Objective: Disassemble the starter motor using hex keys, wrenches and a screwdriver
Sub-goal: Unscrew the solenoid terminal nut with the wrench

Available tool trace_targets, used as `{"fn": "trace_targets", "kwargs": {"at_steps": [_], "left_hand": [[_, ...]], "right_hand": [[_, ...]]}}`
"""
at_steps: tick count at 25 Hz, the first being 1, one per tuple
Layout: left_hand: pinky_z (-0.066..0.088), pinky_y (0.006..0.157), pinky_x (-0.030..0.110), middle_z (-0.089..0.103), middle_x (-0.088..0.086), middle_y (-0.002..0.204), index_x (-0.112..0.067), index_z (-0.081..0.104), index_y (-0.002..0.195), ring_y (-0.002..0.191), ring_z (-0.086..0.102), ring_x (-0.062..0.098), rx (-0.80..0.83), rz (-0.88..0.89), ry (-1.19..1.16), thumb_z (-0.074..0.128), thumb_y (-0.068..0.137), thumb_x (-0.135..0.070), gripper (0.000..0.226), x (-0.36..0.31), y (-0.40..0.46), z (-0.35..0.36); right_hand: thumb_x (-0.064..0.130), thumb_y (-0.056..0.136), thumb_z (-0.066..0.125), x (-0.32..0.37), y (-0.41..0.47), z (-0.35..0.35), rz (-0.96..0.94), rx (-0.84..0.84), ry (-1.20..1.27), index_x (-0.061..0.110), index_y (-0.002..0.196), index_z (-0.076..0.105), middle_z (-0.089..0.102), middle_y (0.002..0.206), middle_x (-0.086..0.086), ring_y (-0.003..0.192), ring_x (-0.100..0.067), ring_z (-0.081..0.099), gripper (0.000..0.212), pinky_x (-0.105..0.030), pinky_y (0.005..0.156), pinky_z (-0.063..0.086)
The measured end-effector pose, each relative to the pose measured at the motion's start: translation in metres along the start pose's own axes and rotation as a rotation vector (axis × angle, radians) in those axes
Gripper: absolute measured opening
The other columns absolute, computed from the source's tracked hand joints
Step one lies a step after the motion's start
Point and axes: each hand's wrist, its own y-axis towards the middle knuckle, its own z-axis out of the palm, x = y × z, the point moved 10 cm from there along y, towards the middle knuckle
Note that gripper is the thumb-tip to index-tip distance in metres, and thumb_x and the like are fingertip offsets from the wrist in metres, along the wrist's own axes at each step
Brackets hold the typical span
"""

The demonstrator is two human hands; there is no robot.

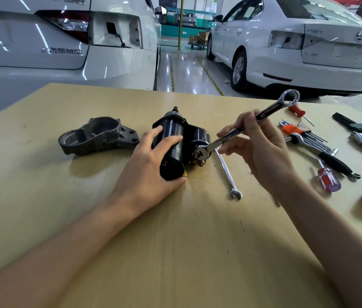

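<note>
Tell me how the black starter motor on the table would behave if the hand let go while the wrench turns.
The starter motor looks cylindrical and glossy, so it would probably roll or twist. The left hand grips it, likely for that reason. It seems metal, probably heavy.

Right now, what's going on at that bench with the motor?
A person is taking apart the black cylindrical starter motor on the tan wooden table. The left hand grips the motor body to steady it. The right hand holds a silver combination wrench, its open end set on a terminal nut at the motor's near end. The grey cast-metal housing already lies detached to the left. A second slim silver wrench lies beside the motor.
</note>
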Motion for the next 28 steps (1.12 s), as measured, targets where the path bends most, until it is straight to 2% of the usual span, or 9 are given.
{"fn": "trace_targets", "kwargs": {"at_steps": [5, 9, 13, 17, 21, 25, 28], "left_hand": [[0.027, 0.104, 0.023, 0.022, -0.005, 0.153, -0.038, 0.044, 0.138, 0.14, 0.027, 0.015, 0.007, 0.002, -0.001, 0.084, 0.068, -0.034, 0.08, -0.002, 0.0, -0.001], [0.027, 0.104, 0.021, 0.022, -0.005, 0.153, -0.037, 0.044, 0.137, 0.139, 0.028, 0.014, 0.007, 0.002, 0.001, 0.084, 0.068, -0.034, 0.079, -0.002, 0.0, -0.001], [0.027, 0.103, 0.02, 0.023, -0.005, 0.152, -0.037, 0.045, 0.137, 0.138, 0.029, 0.014, 0.004, 0.004, 0.004, 0.084, 0.068, -0.034, 0.079, -0.002, -0.001, -0.002], [0.027, 0.103, 0.021, 0.023, -0.005, 0.152, -0.037, 0.045, 0.137, 0.139, 0.029, 0.015, 0.004, 0.004, 0.003, 0.084, 0.068, -0.034, 0.079, -0.002, -0.001, -0.001], [0.027, 0.104, 0.021, 0.023, -0.005, 0.153, -0.037, 0.045, 0.137, 0.139, 0.029, 0.014, 0.004, 0.001, 0.004, 0.084, 0.068, -0.034, 0.079, -0.001, 0.0, -0.001], [0.027, 0.104, 0.022, 0.022, -0.006, 0.152, -0.038, 0.045, 0.136, 0.139, 0.029, 0.014, 0.001, -0.001, -0.005, 0.084, 0.068, -0.034, 0.078, -0.001, 0.0, -0.001], [0.027, 0.103, 0.021, 0.022, -0.007, 0.152, -0.039, 0.045, 0.136, 0.139, 0.029, 0.013, 0.003, -0.001, -0.01, 0.084, 0.068, -0.034, 0.078, 0.0, 0.0, 0.0]], "right_hand": [[0.023, 0.098, 0.039, 0.013, -0.007, 0.019, -0.171, 0.025, -0.204, 0.012, 0.084, 0.05, 0.067, 0.078, -0.004, 0.057, -0.023, 0.066, 0.021, -0.033, 0.059, 0.049], [0.02, 0.1, 0.037, 0.016, -0.009, 0.016, -0.192, 0.003, -0.224, 0.01, 0.085, 0.048, 0.067, 0.078, -0.004, 0.057, -0.023, 0.067, 0.022, -0.037, 0.06, 0.048], [0.029, 0.096, 0.039, 0.019, -0.008, 0.01, -0.169, -0.034, -0.157, 0.011, 0.085, 0.047, 0.066, 0.078, -0.009, 0.054, -0.023, 0.064, 0.023, -0.029, 0.056, 0.048], [0.024, 0.099, 0.036, 0.02, -0.004, 0.002, -0.16, -0.072, -0.158, 0.01, 0.085, 0.045, 0.065, 0.08, -0.011, 0.054, -0.021, 0.063, 0.023, -0.031, 0.058, 0.046], [0.029, 0.095, 0.041, 0.02, -0.001, -0.003, -0.137, -0.088, -0.113, 0.011, 0.085, 0.048, 0.065, 0.081, -0.011, 0.055, -0.023, 0.063, 0.022, -0.031, 0.058, 0.046], [0.005, 0.101, 0.038, 0.014, 0.004, -0.008, -0.065, -0.093, 0.06, 0.009, 0.096, 0.051, 0.064, 0.08, -0.003, 0.064, -0.02, 0.067, 0.015, -0.027, 0.063, 0.051], [0.007, 0.1, 0.043, 0.012, 0.004, -0.021, -0.031, -0.176, 0.072, 0.007, 0.096, 0.059, 0.067, 0.076, -0.003, 0.061, -0.016, 0.066, 0.016, -0.025, 0.062, 0.051]]}}
